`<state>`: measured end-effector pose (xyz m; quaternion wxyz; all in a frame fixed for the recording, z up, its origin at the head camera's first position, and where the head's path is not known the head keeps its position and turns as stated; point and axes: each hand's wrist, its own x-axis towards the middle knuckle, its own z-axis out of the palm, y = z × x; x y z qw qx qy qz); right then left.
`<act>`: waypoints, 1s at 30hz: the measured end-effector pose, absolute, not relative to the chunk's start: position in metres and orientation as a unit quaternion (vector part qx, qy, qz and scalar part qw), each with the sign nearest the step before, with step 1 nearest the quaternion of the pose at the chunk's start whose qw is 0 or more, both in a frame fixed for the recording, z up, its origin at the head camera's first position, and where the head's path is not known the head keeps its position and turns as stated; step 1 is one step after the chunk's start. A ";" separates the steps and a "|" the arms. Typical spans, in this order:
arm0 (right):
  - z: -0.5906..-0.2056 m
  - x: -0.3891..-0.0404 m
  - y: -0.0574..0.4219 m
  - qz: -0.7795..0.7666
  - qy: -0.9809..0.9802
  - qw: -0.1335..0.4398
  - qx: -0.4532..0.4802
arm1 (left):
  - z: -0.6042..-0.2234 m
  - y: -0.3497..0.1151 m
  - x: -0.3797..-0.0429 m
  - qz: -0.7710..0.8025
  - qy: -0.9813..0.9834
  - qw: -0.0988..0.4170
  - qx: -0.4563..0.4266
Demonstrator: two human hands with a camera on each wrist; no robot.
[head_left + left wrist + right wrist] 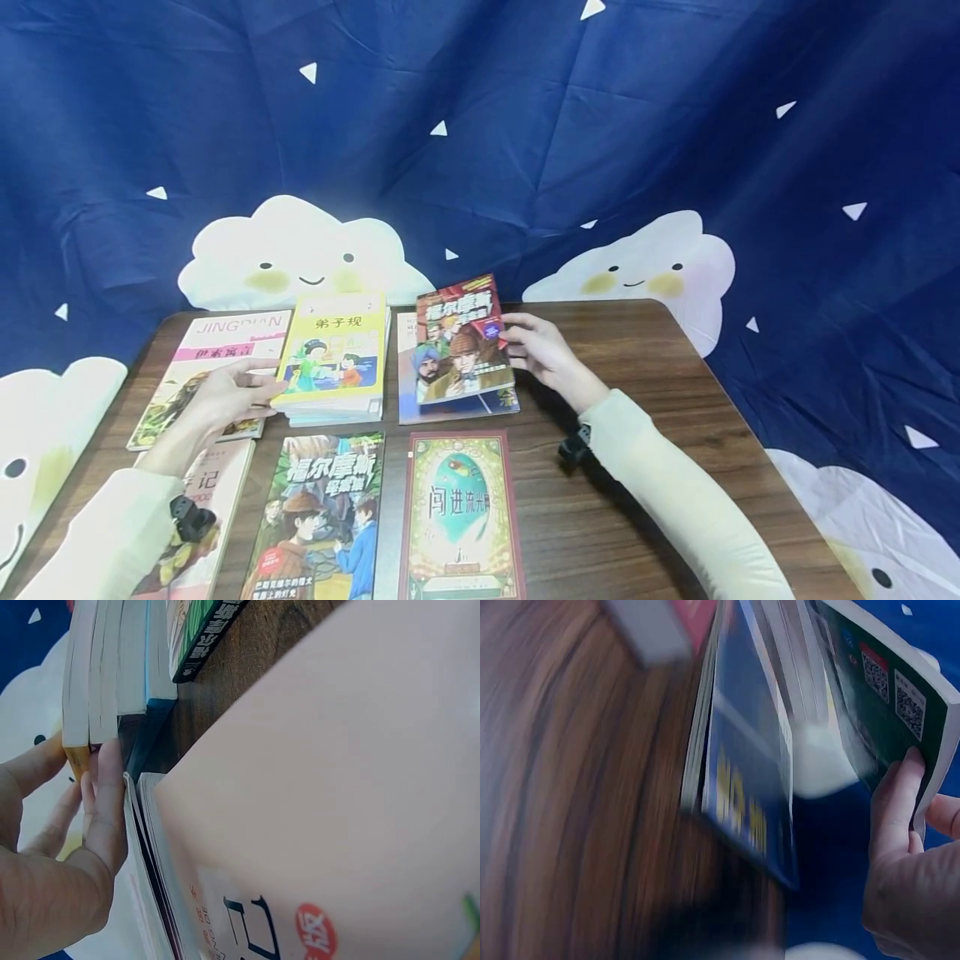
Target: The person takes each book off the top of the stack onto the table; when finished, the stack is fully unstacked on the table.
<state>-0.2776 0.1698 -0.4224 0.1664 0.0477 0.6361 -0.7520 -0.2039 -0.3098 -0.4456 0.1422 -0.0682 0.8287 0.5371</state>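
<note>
My right hand [551, 354] pinches a thin red-covered book [465, 337] by its right edge. In the right wrist view, the fingers lie along its dark green back cover [877, 697], with the thumb on the other side. The book is tilted, raised over a blue-covered book [457, 407] that it partly hides. My left hand [225, 396] grips the left edge of a yellow book [330, 350] on top of a stack. In the left wrist view, the thumb touches the yellow spine [77, 759] and a finger reaches in under it.
Beneath my left arm lie a pink-and-white book [198, 358] and another pale book [225, 483]. A detective-cover book [322, 517] and a green-and-gold book [461, 517] lie at the front. Behind the wooden table [637, 500] hangs a blue cloud-patterned cloth [525, 167].
</note>
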 end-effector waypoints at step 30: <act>-0.454 -0.301 0.330 -0.576 0.801 0.151 0.057 | -0.448 -0.310 -0.204 0.533 0.830 0.144 -0.079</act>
